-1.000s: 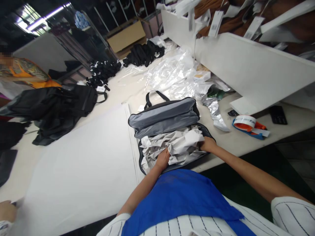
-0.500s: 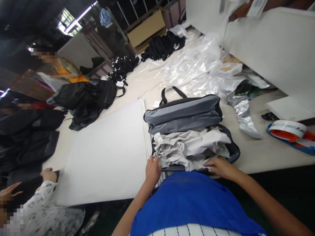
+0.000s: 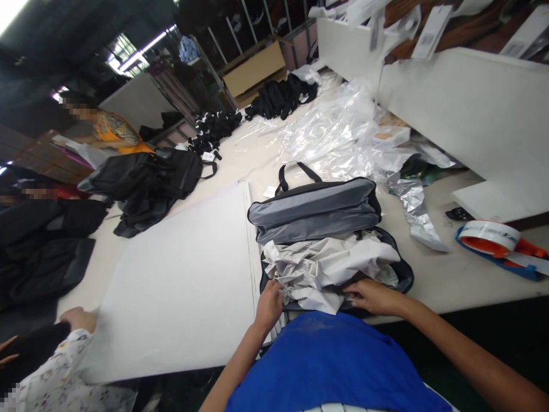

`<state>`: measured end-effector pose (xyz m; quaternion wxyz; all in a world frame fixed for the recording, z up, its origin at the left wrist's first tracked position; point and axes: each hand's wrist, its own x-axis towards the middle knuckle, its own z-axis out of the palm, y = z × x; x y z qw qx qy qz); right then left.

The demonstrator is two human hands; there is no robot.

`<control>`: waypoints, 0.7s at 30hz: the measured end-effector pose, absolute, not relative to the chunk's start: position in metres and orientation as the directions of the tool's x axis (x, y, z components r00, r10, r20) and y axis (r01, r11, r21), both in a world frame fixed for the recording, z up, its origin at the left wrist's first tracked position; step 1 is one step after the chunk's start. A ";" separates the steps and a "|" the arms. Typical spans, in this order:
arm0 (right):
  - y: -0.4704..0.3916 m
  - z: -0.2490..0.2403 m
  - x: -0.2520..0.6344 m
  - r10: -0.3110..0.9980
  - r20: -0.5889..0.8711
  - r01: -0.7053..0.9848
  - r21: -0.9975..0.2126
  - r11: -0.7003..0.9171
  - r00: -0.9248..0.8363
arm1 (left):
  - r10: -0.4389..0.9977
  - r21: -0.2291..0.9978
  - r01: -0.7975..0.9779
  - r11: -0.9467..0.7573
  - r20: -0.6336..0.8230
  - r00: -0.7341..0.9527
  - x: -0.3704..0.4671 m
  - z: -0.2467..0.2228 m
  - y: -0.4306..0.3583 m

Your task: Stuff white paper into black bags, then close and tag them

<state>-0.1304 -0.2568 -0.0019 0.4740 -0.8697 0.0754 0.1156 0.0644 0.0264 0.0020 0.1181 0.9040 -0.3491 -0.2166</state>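
An unzipped black bag with grey lining (image 3: 315, 212) lies on the table in front of me, its flap folded back and its carry handle at the far side. Crumpled off-white paper (image 3: 330, 260) fills the near half and bulges over the front edge. My left hand (image 3: 270, 303) is closed at the near left corner, fingertips pinching the paper beside the rim. On the near right, my right hand (image 3: 372, 296) has its fingers bent in at the paper's edge, thumb and fingertips together on it. The tips of both hands are partly hidden in the folds.
A stack of large white sheets (image 3: 184, 286) lies to the left, with a co-worker's hand (image 3: 79, 319) at its edge. Black bags (image 3: 150, 177) sit beyond it. Clear plastic (image 3: 330, 131) covers the back. A tape dispenser (image 3: 493, 240) stands at right. Another person (image 3: 115, 131) stands far left.
My right hand has moved left along the bag's front, and the paper's near edge has shifted, showing a dark gap by the fingers. My left hand stays at its corner. The view has tilted slightly.
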 end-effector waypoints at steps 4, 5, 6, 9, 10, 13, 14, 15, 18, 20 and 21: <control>-0.234 0.051 -0.118 -0.272 0.207 -0.020 -0.762 -0.647 0.940 | -0.740 0.329 -0.758 -0.563 0.207 0.640 0.064 0.031 0.008; -0.233 0.057 -0.109 -0.339 0.309 -0.030 -0.698 -0.715 0.889 | -0.768 0.284 -0.801 -0.526 0.246 0.592 0.066 0.034 -0.006; -0.233 0.057 -0.101 -0.380 0.377 -0.073 -0.622 -0.779 0.845 | -0.798 0.237 -0.835 -0.497 0.253 0.547 0.068 0.034 -0.021; -0.244 0.035 -0.087 -0.472 0.335 -0.327 -0.405 -0.854 0.816 | -0.853 0.125 -0.869 -0.479 0.170 0.494 0.072 0.026 -0.064; -0.248 0.023 -0.088 -0.520 0.270 -0.423 -0.346 -0.838 0.810 | -0.850 0.100 -0.861 -0.499 0.136 0.508 0.072 0.021 -0.073; -0.258 -0.017 -0.106 -0.645 0.102 -0.616 -0.215 -0.758 0.758 | -0.821 0.030 -0.824 -0.566 0.061 0.567 0.070 0.000 -0.081; -0.259 -0.029 -0.113 -0.659 0.075 -0.638 -0.189 -0.746 0.749 | -0.813 0.008 -0.814 -0.581 0.045 0.581 0.068 -0.008 -0.078; -0.259 -0.040 -0.120 -0.662 0.061 -0.646 -0.168 -0.744 0.747 | -0.805 -0.010 -0.805 -0.594 0.031 0.593 0.067 -0.017 -0.073; -0.257 -0.064 -0.129 -0.659 0.045 -0.651 -0.123 -0.749 0.750 | -0.792 -0.031 -0.792 -0.609 -0.037 0.610 0.063 -0.044 -0.065; -0.258 -0.073 -0.131 -0.660 0.026 -0.654 -0.108 -0.749 0.751 | -0.790 -0.032 -0.795 -0.605 -0.100 0.605 0.066 -0.057 -0.069; -0.258 -0.076 -0.130 -0.658 0.019 -0.653 -0.107 -0.750 0.752 | -0.787 -0.032 -0.796 -0.604 -0.131 0.602 0.069 -0.060 -0.074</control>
